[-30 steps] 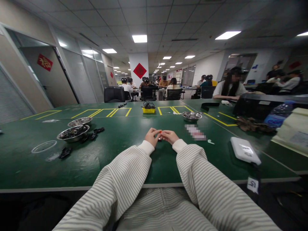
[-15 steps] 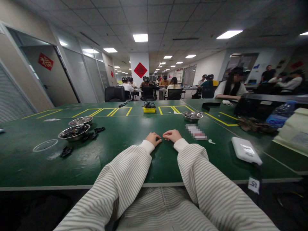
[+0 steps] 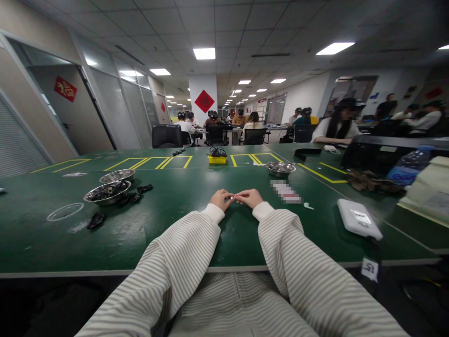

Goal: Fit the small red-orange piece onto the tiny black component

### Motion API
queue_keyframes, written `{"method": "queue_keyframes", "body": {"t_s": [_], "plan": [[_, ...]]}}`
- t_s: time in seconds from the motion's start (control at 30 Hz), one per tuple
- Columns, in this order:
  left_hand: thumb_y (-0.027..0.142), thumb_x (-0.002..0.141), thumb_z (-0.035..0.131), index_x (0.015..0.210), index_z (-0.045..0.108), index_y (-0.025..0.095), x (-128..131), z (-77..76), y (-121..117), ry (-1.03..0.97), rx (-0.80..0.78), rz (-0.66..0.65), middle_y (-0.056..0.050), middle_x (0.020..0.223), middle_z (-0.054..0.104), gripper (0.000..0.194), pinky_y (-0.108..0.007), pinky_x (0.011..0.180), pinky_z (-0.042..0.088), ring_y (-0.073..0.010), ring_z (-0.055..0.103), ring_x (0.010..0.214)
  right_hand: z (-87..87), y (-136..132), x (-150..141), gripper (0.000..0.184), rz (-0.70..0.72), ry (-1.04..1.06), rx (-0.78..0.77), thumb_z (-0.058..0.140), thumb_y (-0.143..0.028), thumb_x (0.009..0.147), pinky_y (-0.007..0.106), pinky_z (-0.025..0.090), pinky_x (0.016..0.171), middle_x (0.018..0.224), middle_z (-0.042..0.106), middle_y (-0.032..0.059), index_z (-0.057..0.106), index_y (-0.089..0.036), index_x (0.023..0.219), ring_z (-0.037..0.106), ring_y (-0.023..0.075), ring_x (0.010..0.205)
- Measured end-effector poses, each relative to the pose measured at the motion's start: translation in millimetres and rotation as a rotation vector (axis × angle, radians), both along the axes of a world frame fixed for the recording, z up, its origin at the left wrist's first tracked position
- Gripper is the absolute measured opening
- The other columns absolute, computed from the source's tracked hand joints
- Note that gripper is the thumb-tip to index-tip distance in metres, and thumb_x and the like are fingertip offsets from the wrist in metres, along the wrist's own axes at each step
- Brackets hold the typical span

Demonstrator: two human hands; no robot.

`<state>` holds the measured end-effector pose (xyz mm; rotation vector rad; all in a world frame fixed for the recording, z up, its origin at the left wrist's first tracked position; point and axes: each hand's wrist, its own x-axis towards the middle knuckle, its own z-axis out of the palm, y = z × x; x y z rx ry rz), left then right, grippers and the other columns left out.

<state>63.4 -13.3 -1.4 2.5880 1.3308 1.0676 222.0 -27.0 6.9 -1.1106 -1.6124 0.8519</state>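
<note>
My left hand and my right hand rest on the green table straight ahead, fingertips meeting. Between them both hands pinch a tiny pale part, too small to name. Both arms wear striped cream sleeves. A steel bowl holding dark parts sits far to the left, with loose black parts beside it.
A second steel bowl and a third stand farther back. A yellow tray with cables sits at the centre back. A white device lies at the right. Other people sit at tables behind.
Half a second ago my hands lay apart on the table; now they have come together again on the small part.
</note>
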Motion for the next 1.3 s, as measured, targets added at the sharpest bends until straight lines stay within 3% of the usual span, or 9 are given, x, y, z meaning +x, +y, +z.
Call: {"method": "queue_keyframes", "body": {"t_s": [0.27, 0.43, 0.53, 0.7, 0.77, 0.87, 1.03, 1.2, 1.3], "plan": [[0.027, 0.072, 0.054, 0.097, 0.06, 0.021, 0, 1.6, -4, -0.013, 0.048, -0.052, -0.001, 0.077, 0.055, 0.026, -0.02, 0.067, 0.042, -0.0094, 0.05, 0.067, -0.9, 1, -3, 0.011, -0.006, 0.11, -0.045, 0.063, -0.02, 0.058, 0.023, 0.049, 0.049, 0.057, 0.064, 0.0025, 0.06, -0.013, 0.066, 0.059, 0.0117, 0.05], [0.027, 0.075, 0.05, 0.094, 0.061, 0.027, -5, 6.9, 1, 0.127, 0.039, -0.026, 0.0, 0.082, 0.054, 0.021, -0.018, 0.066, 0.039, -0.0088, 0.05, 0.071, -0.3, 2, -1, 0.011, -0.06, 0.123, -0.064, 0.064, -0.02, 0.057, 0.017, 0.042, 0.039, 0.051, 0.061, 0.0011, 0.056, -0.013, 0.061, 0.057, 0.0099, 0.045], [0.024, 0.078, 0.046, 0.094, 0.06, 0.025, -29, 16.9, 13, 0.12, 0.01, 0.122, -0.001, 0.087, 0.052, 0.021, -0.02, 0.065, 0.038, -0.0099, 0.05, 0.073, 0.3, 3, 1, 0.01, -0.084, 0.124, -0.074, 0.06, -0.022, 0.062, 0.016, 0.039, 0.036, 0.053, 0.062, 0.002, 0.056, -0.013, 0.062, 0.056, 0.0085, 0.043], [0.025, 0.082, 0.039, 0.101, 0.053, 0.014, -101, 29.2, 21, 0.015, -0.069, 0.458, -0.007, 0.095, 0.048, 0.026, -0.028, 0.064, 0.04, -0.0146, 0.05, 0.076, 0.9, 4, 0, 0.01, -0.09, 0.121, -0.097, 0.057, -0.022, 0.066, 0.015, 0.037, 0.036, 0.052, 0.061, 0.0017, 0.057, -0.013, 0.063, 0.054, 0.0071, 0.041], [0.029, 0.082, 0.041, 0.099, 0.05, 0.013, -122, 28.0, 20, 0.014, -0.11, 0.517, -0.006, 0.096, 0.05, 0.026, -0.03, 0.067, 0.043, -0.0142, 0.05, 0.079, 1.2, 4, 0, 0.009, -0.083, 0.121, -0.106, 0.057, -0.021, 0.066, 0.015, 0.037, 0.036, 0.052, 0.061, 0.0016, 0.057, -0.013, 0.063, 0.054, 0.007, 0.041], [0.024, 0.079, 0.045, 0.093, 0.052, 0.011, -133, 22.9, 20, 0.03, -0.148, 0.542, -0.007, 0.091, 0.05, 0.021, -0.032, 0.067, 0.042, -0.0155, 0.051, 0.08, 1.8, 3, -1, 0.008, -0.073, 0.123, -0.117, 0.056, -0.02, 0.066, 0.015, 0.037, 0.036, 0.052, 0.061, 0.0015, 0.058, -0.012, 0.064, 0.054, 0.0071, 0.041], [0.011, 0.077, 0.042, 0.103, 0.052, 0.01, -110, 18.1, 32, 0.045, -0.115, 0.505, -0.01, 0.087, 0.047, 0.028, -0.03, 0.066, 0.038, -0.0209, 0.049, 0.082, 1.4, 4, -2, 0.008, -0.062, 0.122, -0.124, 0.055, -0.019, 0.066, 0.014, 0.036, 0.036, 0.053, 0.061, 0.0014, 0.058, -0.012, 0.064, 0.054, 0.0066, 0.042], [0.023, 0.076, 0.047, 0.113, 0.046, 0.018, -49, 9.3, 27, 0.125, -0.078, 0.232, -0.005, 0.085, 0.05, 0.037, -0.024, 0.071, 0.04, -0.0137, 0.05, 0.076, -2.8, 6, -2, 0.008, -0.048, 0.105, -0.126, 0.056, -0.02, 0.066, 0.015, 0.036, 0.035, 0.052, 0.061, 0.0016, 0.059, -0.012, 0.064, 0.054, 0.0071, 0.042], [0.026, 0.072, 0.053, 0.105, 0.054, 0.022, -13, 1.8, 15, 0.211, -0.091, 0.063, -0.002, 0.081, 0.052, 0.033, -0.022, 0.073, 0.04, -0.0125, 0.05, 0.075, -4.3, 6, -2, 0.007, -0.049, 0.091, -0.121, 0.056, -0.018, 0.066, 0.015, 0.036, 0.035, 0.051, 0.061, 0.0015, 0.059, -0.012, 0.064, 0.054, 0.0073, 0.041]]}}
